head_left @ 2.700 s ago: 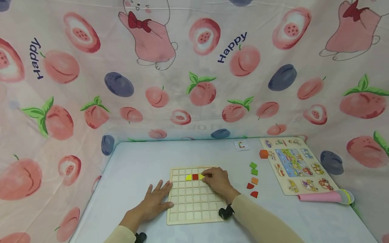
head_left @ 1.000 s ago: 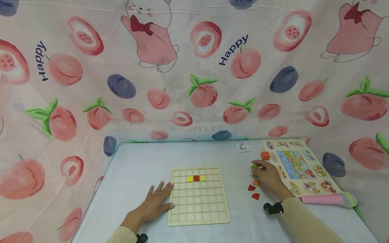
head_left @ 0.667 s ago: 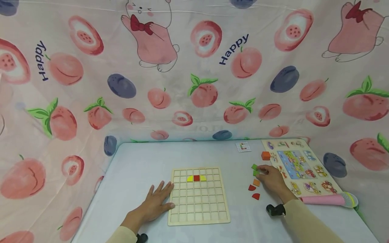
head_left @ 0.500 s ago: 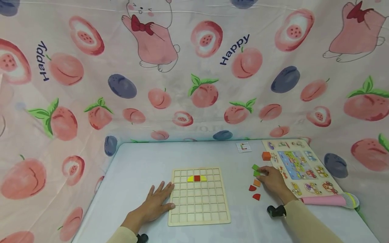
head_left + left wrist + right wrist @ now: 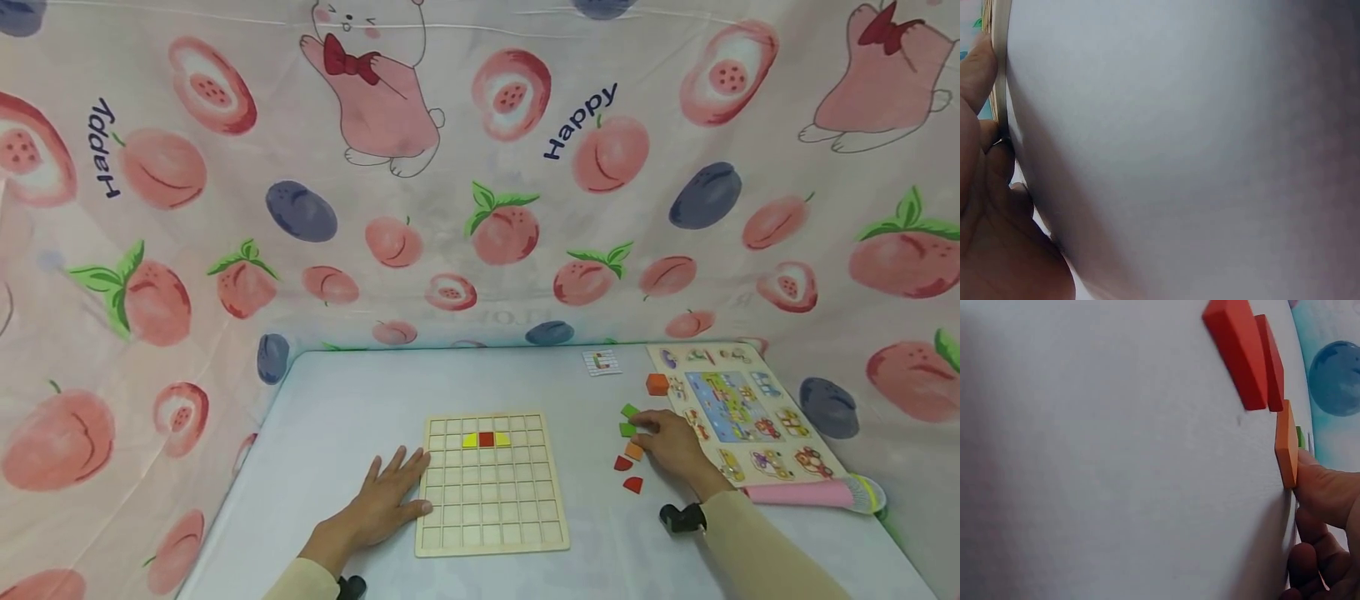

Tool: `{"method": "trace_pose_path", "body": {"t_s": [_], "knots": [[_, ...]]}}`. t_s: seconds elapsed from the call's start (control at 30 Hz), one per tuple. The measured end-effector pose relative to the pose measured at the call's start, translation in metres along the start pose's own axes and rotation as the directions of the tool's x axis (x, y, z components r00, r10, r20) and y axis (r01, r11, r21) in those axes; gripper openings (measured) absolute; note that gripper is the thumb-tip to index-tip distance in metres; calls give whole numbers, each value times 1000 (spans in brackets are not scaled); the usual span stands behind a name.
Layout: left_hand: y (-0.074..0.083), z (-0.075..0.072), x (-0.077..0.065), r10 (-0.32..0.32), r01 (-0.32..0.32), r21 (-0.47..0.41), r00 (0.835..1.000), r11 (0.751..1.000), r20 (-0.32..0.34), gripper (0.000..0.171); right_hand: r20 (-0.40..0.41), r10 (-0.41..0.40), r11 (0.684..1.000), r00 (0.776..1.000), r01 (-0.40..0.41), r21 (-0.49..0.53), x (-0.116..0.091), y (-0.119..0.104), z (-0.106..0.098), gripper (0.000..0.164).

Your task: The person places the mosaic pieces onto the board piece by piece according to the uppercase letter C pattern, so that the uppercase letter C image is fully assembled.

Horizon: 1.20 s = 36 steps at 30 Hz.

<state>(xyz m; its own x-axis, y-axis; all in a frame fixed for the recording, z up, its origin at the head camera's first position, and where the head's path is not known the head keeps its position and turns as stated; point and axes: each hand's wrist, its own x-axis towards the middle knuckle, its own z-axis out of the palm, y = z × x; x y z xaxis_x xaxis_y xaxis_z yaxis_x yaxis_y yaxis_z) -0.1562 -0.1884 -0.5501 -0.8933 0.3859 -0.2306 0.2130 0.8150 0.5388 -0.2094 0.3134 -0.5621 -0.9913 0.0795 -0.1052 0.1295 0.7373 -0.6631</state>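
My left hand (image 5: 386,504) lies flat with spread fingers at the left edge of the wooden grid board (image 5: 491,537); its fingertips and thumb touch the rim. In one of the board's upper rows, a red square tile (image 5: 487,439) sits between a left yellow tile (image 5: 470,441) and a right yellow tile (image 5: 503,440). To the right of the board, my right hand (image 5: 671,446) pinches the nearer green tile (image 5: 627,430) by its right side with thumb and index finger. Just behind lies another green tile (image 5: 629,411); an orange tile (image 5: 634,451) is right below the thumb.
Two red quarter-round tiles, one farther (image 5: 623,463) and one nearer (image 5: 633,485), lie in front of the orange tile. An orange block (image 5: 657,384) touches the picture puzzle board (image 5: 716,467). A pink toy microphone (image 5: 802,495) and a small pattern card (image 5: 602,362) are also on the table.
My right hand has gone from the right yellow tile on the board over to the green tiles. The nearer green tile has just shifted slightly left. My left hand stays put.
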Motion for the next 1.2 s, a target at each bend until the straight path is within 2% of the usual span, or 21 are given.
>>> {"method": "trace_pose_path", "body": {"t_s": [0.27,0.43,0.63,0.87,1.0,1.2], "knots": [[2,-1,-2,-2,2,2,1000,1000,-5,84,-26,55,995,998,-53,80,-1,-7,2,35],[2,-1,-1,-1,1,4,1000,1000,-6,84,-61,64,988,996,-54,143,-2,-9,4,33],[2,-1,-2,-2,2,7,1000,1000,-5,84,-94,39,972,995,-16,234,-4,-16,10,33],[2,0,-1,-1,1,13,1000,1000,-5,83,-84,45,943,995,-15,331,-8,-38,19,32],[1,0,0,3,-3,16,1000,1000,-9,83,-115,52,942,992,-11,336,-11,-53,29,30],[0,1,-1,7,-7,21,1000,1000,-13,83,-163,4,943,987,51,328,-16,-71,50,27]]}}
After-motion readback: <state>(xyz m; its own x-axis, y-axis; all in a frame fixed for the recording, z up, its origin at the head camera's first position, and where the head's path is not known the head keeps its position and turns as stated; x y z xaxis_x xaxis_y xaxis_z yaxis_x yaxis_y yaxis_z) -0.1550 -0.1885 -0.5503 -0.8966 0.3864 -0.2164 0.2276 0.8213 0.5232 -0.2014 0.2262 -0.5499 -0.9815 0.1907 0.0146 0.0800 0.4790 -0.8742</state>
